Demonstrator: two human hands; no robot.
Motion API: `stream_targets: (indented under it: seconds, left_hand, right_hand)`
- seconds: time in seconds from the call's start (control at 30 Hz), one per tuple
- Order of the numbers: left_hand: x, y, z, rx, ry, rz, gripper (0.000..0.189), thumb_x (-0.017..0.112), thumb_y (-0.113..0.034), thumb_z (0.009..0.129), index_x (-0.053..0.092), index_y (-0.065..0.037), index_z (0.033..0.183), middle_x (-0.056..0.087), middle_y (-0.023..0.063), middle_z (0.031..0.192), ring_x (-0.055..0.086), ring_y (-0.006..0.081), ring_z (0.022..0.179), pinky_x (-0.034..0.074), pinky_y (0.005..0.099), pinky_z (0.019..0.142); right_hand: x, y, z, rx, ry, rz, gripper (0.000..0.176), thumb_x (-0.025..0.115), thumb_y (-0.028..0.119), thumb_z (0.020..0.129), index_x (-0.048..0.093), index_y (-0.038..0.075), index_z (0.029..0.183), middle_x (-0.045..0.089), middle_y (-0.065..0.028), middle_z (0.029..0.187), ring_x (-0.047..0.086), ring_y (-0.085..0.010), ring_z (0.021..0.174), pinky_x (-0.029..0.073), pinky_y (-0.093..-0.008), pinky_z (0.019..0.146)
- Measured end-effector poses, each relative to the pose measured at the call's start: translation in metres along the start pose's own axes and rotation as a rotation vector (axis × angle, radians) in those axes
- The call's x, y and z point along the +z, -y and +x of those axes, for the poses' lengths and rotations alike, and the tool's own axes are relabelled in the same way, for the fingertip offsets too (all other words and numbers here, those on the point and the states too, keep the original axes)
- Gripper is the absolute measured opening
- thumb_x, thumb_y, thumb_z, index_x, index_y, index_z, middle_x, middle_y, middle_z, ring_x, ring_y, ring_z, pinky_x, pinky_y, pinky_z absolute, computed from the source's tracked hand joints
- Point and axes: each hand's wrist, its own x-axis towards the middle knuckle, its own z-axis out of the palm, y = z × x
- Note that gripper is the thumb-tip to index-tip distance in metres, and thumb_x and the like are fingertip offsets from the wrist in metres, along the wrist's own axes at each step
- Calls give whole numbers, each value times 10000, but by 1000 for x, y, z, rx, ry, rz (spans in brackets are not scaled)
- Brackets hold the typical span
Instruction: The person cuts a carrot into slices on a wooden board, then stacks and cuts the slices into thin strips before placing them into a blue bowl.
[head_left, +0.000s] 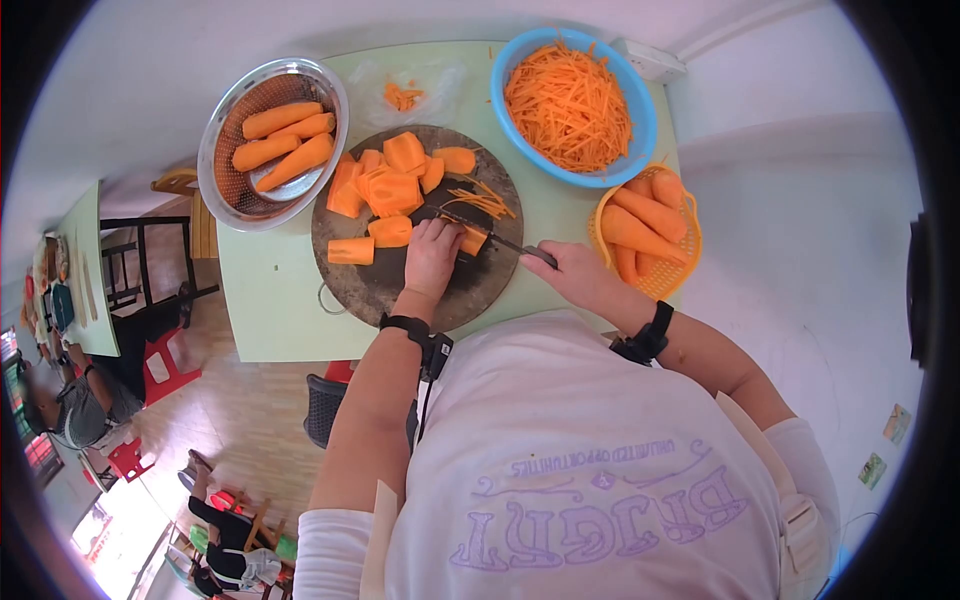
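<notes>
left hand (432,255) lies knuckles-up on the round cutting board (390,295). wrist is straight & the forearm comes up from lower left w/ the elbow bent outward. its fingers (447,232) are curled down & closed onto a carrot piece (473,241), pinning it to the board a bit right of centre. the fingertips are hidden under the knuckles.

right hand (578,275) sits at the board's right edge, over the pale green worktop (270,300). forearm angles in from the right, wrist cocked slightly inward. its fingers are wrapped tight round the dark handle of a knife (500,238). the blade runs up-left across the board & lies against the carrot piece, just beyond the left hand. can't tell if the edge is in the carrot or only touching it. black wrist bands (425,335) w/ small devices sit on both wrists.

around the hands:
- thin carrot strips (490,203) lie just above the blade.
- a pile of carrot chunks (390,185) covers the board's upper-left part, w/ two more nearer the left hand.
- a metal colander (232,190) w/ whole peeled carrots (280,140) stands at the board's upper left.
- a blue bowl (642,140) full of shredded carrot (568,100) stands upper right, near the board.
- an orange basket (660,283) w/ more whole carrots is just beside the right hand.
- a clear plastic bag (440,85) w/ a few carrot bits lies btwn colander & bowl, at the worktop's far edge.
</notes>
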Motion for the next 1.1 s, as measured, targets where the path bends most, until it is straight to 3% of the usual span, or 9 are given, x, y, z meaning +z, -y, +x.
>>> stream_targets:
  seconds: [0.43, 0.93, 1.1]
  left_hand:
    - [3, 1, -1, 13, -42, 16, 117, 708, -81, 769, 667, -90, 879, 607, 43, 854, 546, 253, 781, 466, 368, 723]
    - [2, 1, -3, -19, -24, 12, 104, 711, -92, 762, 659, -92, 851, 591, 45, 849, 552, 261, 799, 468, 375, 728]
    - [6, 4, -3, 0, -52, 9, 107, 710, -84, 753, 659, -95, 846, 601, 42, 846, 557, 258, 792, 472, 369, 729]
  right_hand:
    - [2, 12, -2, 39, 41, -106, 498, 511, 465, 975, 637, -13, 908, 639, -231, 774, 618, -415, 759, 490, -458, 701]
    - [6, 21, 3, 82, 62, -195, 514, 489, 476, 981, 635, -17, 972, 656, -247, 836, 628, -426, 824, 496, -476, 738]
    - [15, -3, 9, 65, 34, -114, 488, 503, 450, 984, 637, -19, 960, 644, -241, 818, 623, -407, 791, 490, -459, 716]
